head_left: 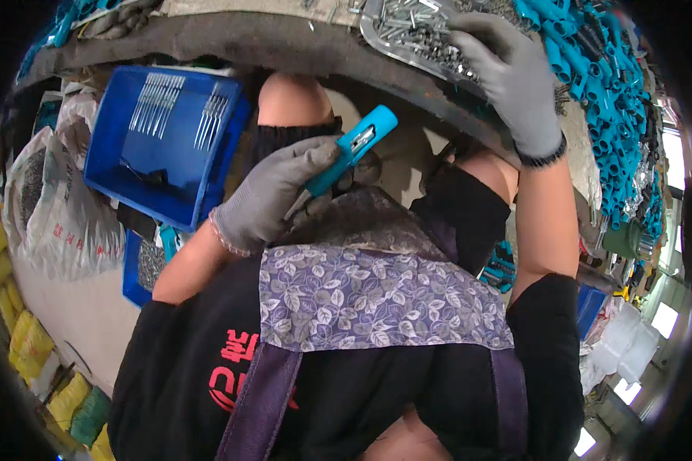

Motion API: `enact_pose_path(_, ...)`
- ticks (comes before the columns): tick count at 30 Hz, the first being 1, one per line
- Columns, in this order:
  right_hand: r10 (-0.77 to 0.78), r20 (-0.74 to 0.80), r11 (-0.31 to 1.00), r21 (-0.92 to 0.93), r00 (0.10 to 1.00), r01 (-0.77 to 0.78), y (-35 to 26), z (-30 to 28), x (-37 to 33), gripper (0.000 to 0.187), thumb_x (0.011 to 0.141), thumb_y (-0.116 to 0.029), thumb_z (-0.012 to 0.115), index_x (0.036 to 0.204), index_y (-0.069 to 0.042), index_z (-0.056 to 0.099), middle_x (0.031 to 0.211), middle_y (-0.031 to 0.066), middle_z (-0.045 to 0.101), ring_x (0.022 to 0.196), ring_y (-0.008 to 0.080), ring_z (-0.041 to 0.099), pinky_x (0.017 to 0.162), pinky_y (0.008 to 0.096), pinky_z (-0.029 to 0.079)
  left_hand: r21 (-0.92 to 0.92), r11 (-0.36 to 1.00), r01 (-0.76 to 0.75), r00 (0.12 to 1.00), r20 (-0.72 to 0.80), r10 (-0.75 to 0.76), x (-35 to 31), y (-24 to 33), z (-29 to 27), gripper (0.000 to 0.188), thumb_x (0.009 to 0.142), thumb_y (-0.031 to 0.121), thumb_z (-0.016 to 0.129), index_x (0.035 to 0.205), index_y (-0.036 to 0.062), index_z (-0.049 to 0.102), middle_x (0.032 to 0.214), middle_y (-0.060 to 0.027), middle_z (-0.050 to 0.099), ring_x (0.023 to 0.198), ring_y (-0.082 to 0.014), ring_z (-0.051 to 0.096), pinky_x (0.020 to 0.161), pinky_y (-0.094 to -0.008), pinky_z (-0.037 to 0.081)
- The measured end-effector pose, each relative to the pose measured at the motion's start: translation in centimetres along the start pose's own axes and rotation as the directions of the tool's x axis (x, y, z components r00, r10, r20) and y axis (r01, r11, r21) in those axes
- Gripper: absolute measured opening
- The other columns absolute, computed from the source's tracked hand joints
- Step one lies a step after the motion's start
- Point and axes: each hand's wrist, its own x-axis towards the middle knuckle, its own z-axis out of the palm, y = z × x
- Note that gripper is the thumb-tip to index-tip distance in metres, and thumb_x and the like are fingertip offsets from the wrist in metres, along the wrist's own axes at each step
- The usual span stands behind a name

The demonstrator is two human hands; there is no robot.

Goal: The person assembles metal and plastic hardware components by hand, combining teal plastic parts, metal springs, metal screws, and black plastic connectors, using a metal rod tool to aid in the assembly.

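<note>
Work facing the table (pixel 231 34), curving across the top of the view and carrying a heap of teal handles (pixel 611 131) at right. Leave the blue bin (pixel 184 165), with its rows of metal strips (pixel 158 104), at left. Reach over the metal tray (pixel 400 58) with the right hand (pixel 515 84), fingers curled; cannot tell whether apart or pinched on something. Note the left hand (pixel 273 192), clamped around one teal handle (pixel 354 150), holding it tilted, well apart from the tray. Probably best to grip low, leave the slot uncovered with its metal insert (pixel 361 140) in sight, and pick singly from the loose metal parts (pixel 419 34).
</note>
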Motion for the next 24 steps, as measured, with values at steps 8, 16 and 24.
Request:
enact_pose_path(8, -0.110, 0.100, 0.985, 0.146, 0.989, 0.095, -4.0, 5.4, -7.2, 0.011, 0.083, -0.011, 0.071, 0.092, -0.004, 0.070, 0.112, 0.0122, 0.064, 0.101, 0.0280, 0.062, 0.087, 0.0374, 0.050, 0.070, 0.997, -0.014, 1.000, -0.018, 0.016, 0.5, -0.2, 0.5, 0.049, 0.103, 0.042, 0.053, 0.133, 0.0034, 0.053, 0.091, -0.0043, 0.066, 0.052, -0.0040, 0.051, 0.043, -0.0181, 0.038)
enact_pose_path(16, -0.353, 0.176, 0.924, -0.085, 0.919, 0.372, -3.5, 5.8, -6.3, 0.007, 0.081, -0.012, 0.066, 0.085, -0.006, 0.065, 0.105, 0.0103, 0.064, 0.106, 0.0313, 0.060, 0.092, 0.0429, 0.048, 0.226, 0.974, -0.001, 0.997, -0.076, 0.018, 1.1, -1.5, -0.1, 0.049, 0.102, 0.039, 0.056, 0.136, 0.0036, 0.052, 0.093, -0.0046, 0.066, 0.065, -0.0059, 0.059, 0.048, -0.0173, 0.044)
enact_pose_path(24, -0.455, 0.176, 0.891, 0.085, 0.873, 0.447, -2.9, 5.8, -8.3, 0.012, 0.077, -0.011, 0.069, 0.085, -0.008, 0.061, 0.103, 0.0090, 0.064, 0.110, 0.0309, 0.061, 0.090, 0.0452, 0.049, -0.106, 0.993, 0.043, 0.989, 0.145, -0.028, 0.9, -2.0, 0.5, 0.058, 0.099, 0.040, 0.060, 0.144, 0.0057, 0.046, 0.101, -0.0018, 0.062, 0.067, -0.0052, 0.056, 0.052, -0.0197, 0.045)
